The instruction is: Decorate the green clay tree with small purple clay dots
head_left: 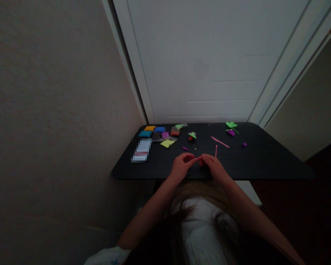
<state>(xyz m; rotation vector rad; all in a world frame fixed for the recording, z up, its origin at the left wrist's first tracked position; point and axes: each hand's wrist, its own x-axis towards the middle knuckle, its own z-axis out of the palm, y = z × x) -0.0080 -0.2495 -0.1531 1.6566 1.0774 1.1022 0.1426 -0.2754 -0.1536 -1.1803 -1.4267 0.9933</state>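
Near the table's front edge, my left hand (182, 165) and my right hand (213, 165) meet at the fingertips. Both are closed in a pinch, with thumbs and fingers pressed together. Whatever lies between them is too small and hidden to name. Just beyond the fingers lie a thin purple piece of modelling clay (185, 148) and tiny crumbs. A pink stick-shaped modelling tool (216, 150) is right behind my right hand, and a pink knife-shaped tool (220, 142) rests farther back. Beyond my hands sits a small clay figure with a green top and a brown-orange base (192, 135).
Clay packets in orange, teal and blue (159, 129) fill the back left, with an opened yellow packet (168, 143) nearer. A blurred phone-like rectangle (142, 150) lies at the left. Back right are a green clover shape (231, 124), a purple cluster (231, 132) and a purple lump (244, 144).
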